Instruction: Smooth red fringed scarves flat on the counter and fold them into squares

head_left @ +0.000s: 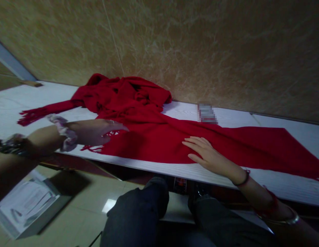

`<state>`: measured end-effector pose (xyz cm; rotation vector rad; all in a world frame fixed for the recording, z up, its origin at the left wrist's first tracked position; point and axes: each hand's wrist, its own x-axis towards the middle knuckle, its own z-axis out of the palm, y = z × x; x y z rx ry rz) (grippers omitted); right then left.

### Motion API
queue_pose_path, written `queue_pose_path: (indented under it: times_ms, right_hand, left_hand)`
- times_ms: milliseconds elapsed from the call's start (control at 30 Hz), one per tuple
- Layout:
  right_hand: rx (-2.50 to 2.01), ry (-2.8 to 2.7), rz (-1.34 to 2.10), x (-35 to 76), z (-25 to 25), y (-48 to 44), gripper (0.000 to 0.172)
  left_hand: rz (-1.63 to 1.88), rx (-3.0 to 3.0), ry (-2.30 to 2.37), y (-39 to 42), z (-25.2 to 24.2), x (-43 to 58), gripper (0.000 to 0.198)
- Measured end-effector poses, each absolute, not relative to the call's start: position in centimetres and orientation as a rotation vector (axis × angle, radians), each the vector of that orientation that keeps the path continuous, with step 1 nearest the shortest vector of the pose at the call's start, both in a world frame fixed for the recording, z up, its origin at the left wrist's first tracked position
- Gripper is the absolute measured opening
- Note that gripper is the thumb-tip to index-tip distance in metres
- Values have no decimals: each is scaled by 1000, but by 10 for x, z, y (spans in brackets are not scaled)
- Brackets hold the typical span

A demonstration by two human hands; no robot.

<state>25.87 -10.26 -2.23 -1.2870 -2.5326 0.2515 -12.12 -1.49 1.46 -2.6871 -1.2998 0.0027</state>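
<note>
Noting marbled brown wall point(200, 41) behind, white table point(10, 103) running along it. Seeing red scarf point(154, 137) lying across the table: bunching in a heap by the wall, stretching flat toward the right. Judging it soft, light and limp, probably sliding easily on the smooth top; pinching at a corner or along an edge near the fringe point(95, 148) looking like the best hold. Spotting pale box point(25, 206) sitting on the floor, lower left. Right hand point(205, 154) pressing flat on the scarf, fingers spread, gripping nothing. Left hand point(97, 132) reaching out open, fingers straight and together, just over the fringe, holding nothing; contact hard to tell. Scrunchie point(64, 132) sitting on the left wrist.
</note>
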Motion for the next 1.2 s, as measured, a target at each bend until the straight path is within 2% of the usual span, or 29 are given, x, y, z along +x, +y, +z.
queue_pose_path:
  times_ms: [233,467,767,933,1200]
  right_hand:
    - [-1360,-2690,110,254,-32,-106,49]
    - [-1577,-2483,-200,288,-35,-111,45]
    - [-1664,-2487,-59,318,-48,-114,48]
    - [-1811,-2397,-104,337,-54,-116,49]
    - [-1740,-2277,-179,356,-40,-119,50]
  left_hand:
    - [92,-2826,-1194,-20,-23,-36,47]
    - [166,-2832,-1255,7,-35,-57,49]
    - [-41,-2827,-1005,-7,-27,-5,45]
    - [93,-2993,-952,-2,-36,4,47]
    - [66,-3004,-846,13,-31,-12,45]
